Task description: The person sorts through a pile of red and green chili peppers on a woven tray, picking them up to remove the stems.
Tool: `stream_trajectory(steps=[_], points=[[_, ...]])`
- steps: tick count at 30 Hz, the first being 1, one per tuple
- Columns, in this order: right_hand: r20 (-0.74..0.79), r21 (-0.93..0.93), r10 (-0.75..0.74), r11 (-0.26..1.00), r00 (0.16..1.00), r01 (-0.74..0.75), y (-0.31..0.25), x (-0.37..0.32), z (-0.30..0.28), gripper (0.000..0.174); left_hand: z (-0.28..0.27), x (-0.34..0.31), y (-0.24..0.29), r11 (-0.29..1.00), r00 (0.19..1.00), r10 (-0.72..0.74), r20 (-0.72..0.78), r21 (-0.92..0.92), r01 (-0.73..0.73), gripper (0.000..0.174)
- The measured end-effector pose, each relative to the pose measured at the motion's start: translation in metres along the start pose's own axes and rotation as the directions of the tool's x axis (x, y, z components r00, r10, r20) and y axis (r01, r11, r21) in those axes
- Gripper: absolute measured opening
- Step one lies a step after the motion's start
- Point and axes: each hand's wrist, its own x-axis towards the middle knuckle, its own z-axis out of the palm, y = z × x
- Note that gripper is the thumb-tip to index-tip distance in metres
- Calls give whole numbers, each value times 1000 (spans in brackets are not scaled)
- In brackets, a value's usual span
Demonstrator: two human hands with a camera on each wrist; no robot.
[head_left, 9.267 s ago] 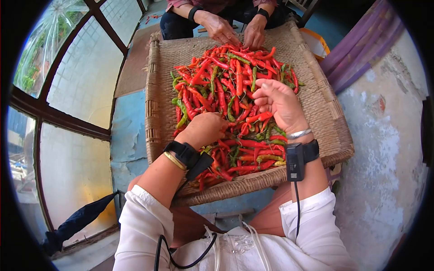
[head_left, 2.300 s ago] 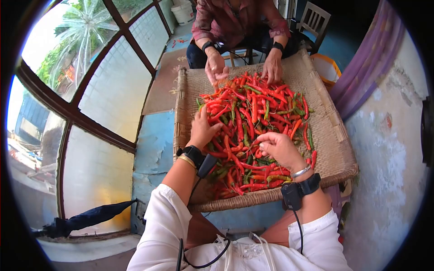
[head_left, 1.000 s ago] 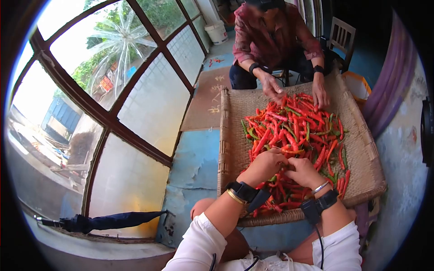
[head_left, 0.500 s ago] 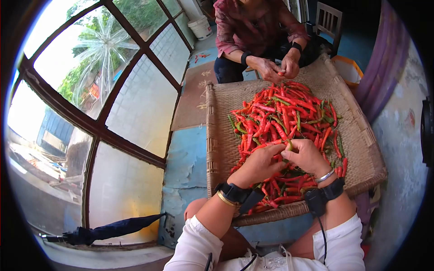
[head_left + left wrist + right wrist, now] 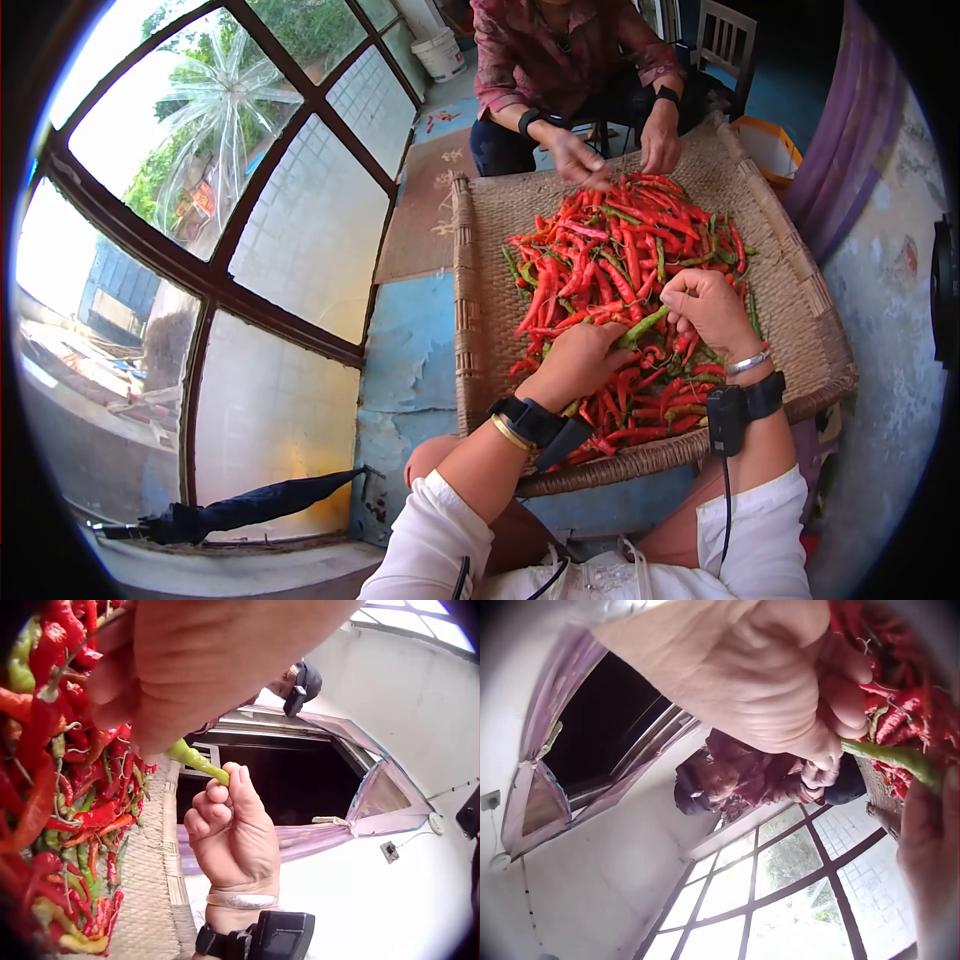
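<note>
**Both hands on one green chili over the woven tray**

The right hand [image 5: 705,305] was curled into a loose fist and pinched the upper end of a green chili [image 5: 643,325] between thumb and forefinger. The left hand [image 5: 585,355] lay knuckles-up on the heap and gripped the chili's lower end, so the hands were a short way apart, joined by the pod. The left fingertips were hidden under the hand.

The chili hung just above a pile of red and green chilies [image 5: 600,250] spread on a woven tray [image 5: 490,240]. The tray's near rim rested across the person's lap.

At the far side a second person [image 5: 560,60] reached both hands into the pile. A big arched window [image 5: 250,200] filled the left. A folded umbrella [image 5: 240,500] lay by the sill, and a purple curtain [image 5: 840,130] hung against the flaking wall at the right. Both wrist views were largely blocked by the hand nearest the lens.
</note>
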Motion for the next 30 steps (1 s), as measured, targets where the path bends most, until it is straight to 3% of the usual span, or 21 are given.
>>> stream_trajectory(steps=[4, 5, 6, 7, 8, 10, 12, 14, 15, 16, 17, 18, 20, 21, 23, 26, 28, 30], points=[[-77, 94, -34, 995, 996, 41, 5, 9, -8, 10, 1, -2, -5, 989, 999, -31, 29, 146, 27, 29], [-174, 336, -142, 921, 974, 195, 10, 14, -9, 11, 1, -3, -6, 979, 999, -31, 6, 204, 29, 31], [-294, 537, -218, 768, 931, 349, 8, 16, -9, 17, 3, -3, -7, 979, 1000, -30, 8, 204, 27, 31], [-379, 596, -166, 708, 911, 377, -2, 13, -5, 34, 5, -3, -9, 973, 999, -37, -18, 225, 40, 33], [-383, 596, -166, 707, 909, 381, -2, 12, -6, 34, 7, -3, -11, 967, 998, -43, -44, 248, 53, 34], [-329, 590, -41, 771, 943, 239, 4, 12, -5, 43, 13, -2, -17, 952, 998, -60, -1, 300, 57, 36], [-309, 509, -20, 841, 951, 183, 15, 15, -4, 44, 17, -1, -21, 935, 996, -81, 35, 348, 64, 37], [-28, 326, 43, 945, 999, -32, 18, 16, -3, 42, 20, -1, -23, 932, 993, -98, 61, 357, 70, 33], [-12, 193, 32, 981, 999, -29, 19, 16, 5, 38, 19, 0, -22, 932, 993, -97, 60, 356, 70, 33], [5, 58, 23, 998, 1000, -23, 23, 16, 14, 34, 18, 1, -22, 927, 982, -112, 150, 371, 49, 31], [69, -229, -122, 964, 990, 135, 38, 20, 19, 29, 17, 1, -21, 923, 962, -128, 239, 384, 28, 29], [150, -510, -173, 830, 973, 226, 26, 9, 24, 27, 18, 0, -21, 923, 962, -128, 239, 383, 28, 29], [336, -660, -201, 647, 920, 383, 50, 9, 32, 31, 23, -2, -22, 923, 977, -55, 204, 383, -28, 26], [334, -662, -200, 646, 921, 381, 49, 6, 34, 31, 23, -2, -22, 924, 977, -53, 205, 382, -30, 26], [428, -726, 58, 616, 902, 305, 45, 3, 41, 31, 24, -1, -21, 919, 983, -9, 183, 390, -64, 24], [405, -694, 36, 663, 914, 282, 42, 1, 42, 24, 18, 0, -12, 943, 987, -87, 133, 332, 38, 25], [391, -647, -12, 707, 920, 284, 41, 4, 40, 25, 12, 0, -9, 956, 995, -62, 76, 292, 37, 23], [331, -575, -166, 745, 929, 338, 44, 7, 38, 24, 7, -1, -9, 967, 999, -44, 25, 251, 36, 22]])
